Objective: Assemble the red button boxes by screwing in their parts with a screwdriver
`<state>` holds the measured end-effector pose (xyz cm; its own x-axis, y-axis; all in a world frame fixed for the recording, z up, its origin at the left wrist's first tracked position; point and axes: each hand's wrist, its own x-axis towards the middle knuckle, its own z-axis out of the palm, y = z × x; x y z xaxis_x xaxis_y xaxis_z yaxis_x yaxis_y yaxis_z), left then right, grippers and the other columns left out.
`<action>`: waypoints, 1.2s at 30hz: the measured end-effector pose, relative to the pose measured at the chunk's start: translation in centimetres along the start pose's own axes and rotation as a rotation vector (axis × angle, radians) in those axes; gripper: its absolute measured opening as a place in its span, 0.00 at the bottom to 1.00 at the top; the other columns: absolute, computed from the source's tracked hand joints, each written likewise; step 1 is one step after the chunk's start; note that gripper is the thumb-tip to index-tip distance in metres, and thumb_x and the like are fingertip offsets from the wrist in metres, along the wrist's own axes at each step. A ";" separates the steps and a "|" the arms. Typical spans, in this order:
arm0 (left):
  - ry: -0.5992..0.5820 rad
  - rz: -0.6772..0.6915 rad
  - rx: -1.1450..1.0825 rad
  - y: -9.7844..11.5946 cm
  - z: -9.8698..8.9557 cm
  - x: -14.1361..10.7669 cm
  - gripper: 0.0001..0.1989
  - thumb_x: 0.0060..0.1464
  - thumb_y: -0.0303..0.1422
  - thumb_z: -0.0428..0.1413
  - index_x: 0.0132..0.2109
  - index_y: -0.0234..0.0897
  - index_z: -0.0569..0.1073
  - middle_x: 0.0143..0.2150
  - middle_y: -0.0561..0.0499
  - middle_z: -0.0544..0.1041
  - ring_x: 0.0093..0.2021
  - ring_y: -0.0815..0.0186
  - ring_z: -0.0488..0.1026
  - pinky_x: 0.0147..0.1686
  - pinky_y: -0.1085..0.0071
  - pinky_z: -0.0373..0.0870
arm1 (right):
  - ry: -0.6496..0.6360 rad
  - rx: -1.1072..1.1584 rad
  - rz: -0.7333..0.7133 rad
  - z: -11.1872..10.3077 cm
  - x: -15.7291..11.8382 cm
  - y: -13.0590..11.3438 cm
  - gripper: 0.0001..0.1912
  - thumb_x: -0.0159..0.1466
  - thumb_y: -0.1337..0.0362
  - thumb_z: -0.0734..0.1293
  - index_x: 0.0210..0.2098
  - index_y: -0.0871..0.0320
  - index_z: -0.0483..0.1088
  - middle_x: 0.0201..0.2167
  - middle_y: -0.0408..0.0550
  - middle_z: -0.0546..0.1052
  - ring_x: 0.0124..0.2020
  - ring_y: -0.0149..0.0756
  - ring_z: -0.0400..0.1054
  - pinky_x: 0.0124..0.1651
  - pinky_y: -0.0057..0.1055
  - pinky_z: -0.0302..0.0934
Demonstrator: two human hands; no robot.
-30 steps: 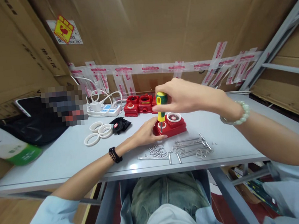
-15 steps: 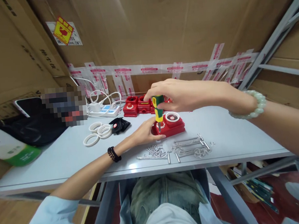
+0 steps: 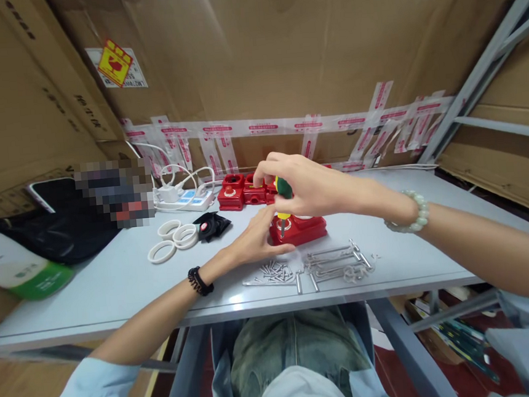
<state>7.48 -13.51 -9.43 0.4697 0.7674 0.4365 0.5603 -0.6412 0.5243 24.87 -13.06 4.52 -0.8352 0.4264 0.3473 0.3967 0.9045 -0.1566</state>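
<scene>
My right hand [image 3: 298,186] is closed round the handle of a green and yellow screwdriver [image 3: 284,188]. The screwdriver points down, its tip at the left front part of a red housing [image 3: 307,231]. Against the left side of that housing rests my left hand [image 3: 261,236], thumb along the front edge, gripping it. My right hand partly hides the top of the housing. Just in front lie a pile of small screws [image 3: 276,272] and several metal rods [image 3: 332,259]. More red housings [image 3: 231,192] stand behind, partly covered by my right hand.
Several white rings [image 3: 162,252] and a black piece [image 3: 212,226] lie left of my left hand. Farther back is a white power strip [image 3: 185,200] with cables. A black bag, a phone [image 3: 49,196] and a green-and-white package [image 3: 20,263] sit at far left. Cardboard stands behind.
My right hand has turned on the screwdriver, and its wrist and forearm have moved left and lower. The screwdriver handle is now more hidden. My left hand stays on the red housing.
</scene>
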 end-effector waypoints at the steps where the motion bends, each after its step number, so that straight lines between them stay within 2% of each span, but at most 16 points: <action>1: 0.062 0.029 0.001 0.3 -0.2 -0.1 0.34 0.51 0.46 0.63 0.61 0.35 0.65 0.59 0.39 0.70 0.56 0.49 0.68 0.56 0.51 0.66 | 0.038 0.010 -0.009 0.3 0.0 0.1 0.14 0.56 0.75 0.64 0.41 0.58 0.66 0.40 0.49 0.69 0.36 0.35 0.63 0.42 0.35 0.59; 3: 0.156 0.052 -0.019 0.9 -0.7 -0.1 0.24 0.54 0.43 0.60 0.55 0.37 0.70 0.56 0.42 0.73 0.55 0.52 0.69 0.57 0.53 0.65 | 0.121 0.040 -0.028 1.1 0.0 0.5 0.13 0.58 0.74 0.63 0.43 0.58 0.65 0.42 0.50 0.70 0.38 0.36 0.64 0.45 0.36 0.60; 5: 0.147 0.038 -0.073 1.2 -1.1 -0.1 0.13 0.58 0.40 0.57 0.45 0.37 0.76 0.47 0.45 0.79 0.47 0.56 0.74 0.51 0.57 0.69 | 0.204 0.077 -0.046 1.8 0.0 0.8 0.13 0.59 0.73 0.63 0.43 0.57 0.65 0.43 0.50 0.71 0.40 0.37 0.65 0.47 0.37 0.61; 6: 0.112 0.023 -0.105 1.3 -1.2 -0.1 0.11 0.59 0.39 0.57 0.42 0.37 0.77 0.42 0.47 0.80 0.43 0.59 0.75 0.48 0.60 0.71 | 0.253 0.094 -0.053 2.2 -0.1 0.9 0.12 0.60 0.73 0.63 0.43 0.57 0.65 0.43 0.50 0.71 0.41 0.37 0.65 0.48 0.37 0.62; 9: 0.053 -0.039 -0.179 1.0 -1.1 0.0 0.09 0.59 0.37 0.58 0.37 0.36 0.78 0.36 0.49 0.82 0.35 0.63 0.75 0.40 0.66 0.72 | 0.405 0.156 -0.037 3.6 -0.3 0.9 0.13 0.60 0.71 0.63 0.44 0.57 0.64 0.44 0.50 0.71 0.43 0.36 0.67 0.49 0.38 0.63; 13: 0.155 -0.071 -0.255 0.4 -0.2 0.2 0.12 0.54 0.39 0.61 0.30 0.34 0.75 0.29 0.51 0.78 0.30 0.66 0.72 0.34 0.68 0.70 | 0.517 0.307 0.086 5.6 -1.1 0.8 0.21 0.60 0.68 0.64 0.53 0.56 0.59 0.43 0.47 0.72 0.38 0.34 0.69 0.46 0.38 0.67; 16: 0.192 -0.083 -0.316 0.2 0.4 0.4 0.14 0.54 0.39 0.61 0.27 0.35 0.69 0.25 0.53 0.74 0.27 0.69 0.68 0.31 0.70 0.67 | 0.554 0.444 0.185 6.8 -1.7 1.1 0.28 0.61 0.66 0.65 0.59 0.54 0.53 0.39 0.44 0.73 0.35 0.33 0.70 0.44 0.38 0.69; 18: 0.186 -0.077 -0.321 0.2 0.5 0.4 0.13 0.54 0.39 0.61 0.29 0.35 0.69 0.27 0.53 0.73 0.28 0.69 0.67 0.31 0.71 0.66 | 0.572 0.521 0.214 7.2 -1.9 1.4 0.28 0.62 0.66 0.65 0.59 0.53 0.53 0.37 0.43 0.73 0.34 0.33 0.71 0.44 0.37 0.69; 23: 0.128 -0.029 -0.280 0.6 -0.3 0.2 0.11 0.58 0.36 0.58 0.45 0.35 0.74 0.38 0.48 0.81 0.35 0.66 0.74 0.33 0.72 0.65 | 0.590 0.605 0.202 7.6 -2.0 2.0 0.26 0.63 0.64 0.65 0.58 0.51 0.54 0.36 0.43 0.73 0.36 0.33 0.72 0.46 0.38 0.70; 27: 0.073 -0.057 -0.269 0.9 -0.7 0.3 0.09 0.58 0.34 0.57 0.36 0.35 0.79 0.34 0.48 0.82 0.33 0.65 0.74 0.34 0.71 0.66 | 0.579 0.653 0.209 7.9 -2.1 2.1 0.28 0.63 0.64 0.66 0.60 0.52 0.54 0.36 0.42 0.73 0.37 0.34 0.72 0.45 0.38 0.69; 32: 0.181 -0.097 -0.418 0.7 0.3 0.9 0.10 0.51 0.37 0.64 0.30 0.33 0.76 0.27 0.51 0.79 0.26 0.71 0.68 0.27 0.73 0.62 | 0.529 0.625 0.278 8.5 -2.1 2.2 0.23 0.60 0.60 0.68 0.53 0.54 0.60 0.32 0.42 0.75 0.32 0.34 0.70 0.36 0.37 0.67; 36: 0.251 -0.129 -0.511 0.3 1.2 1.1 0.17 0.45 0.39 0.67 0.28 0.34 0.70 0.24 0.55 0.73 0.24 0.73 0.65 0.25 0.75 0.62 | 0.502 0.609 0.284 8.7 -2.1 2.3 0.20 0.61 0.59 0.68 0.51 0.55 0.62 0.30 0.41 0.75 0.29 0.33 0.69 0.37 0.38 0.66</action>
<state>9.02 -12.87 -9.66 0.2090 0.8559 0.4730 0.1728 -0.5084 0.8436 24.17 -11.81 -4.64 -0.4083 0.7151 0.5674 0.1710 0.6705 -0.7220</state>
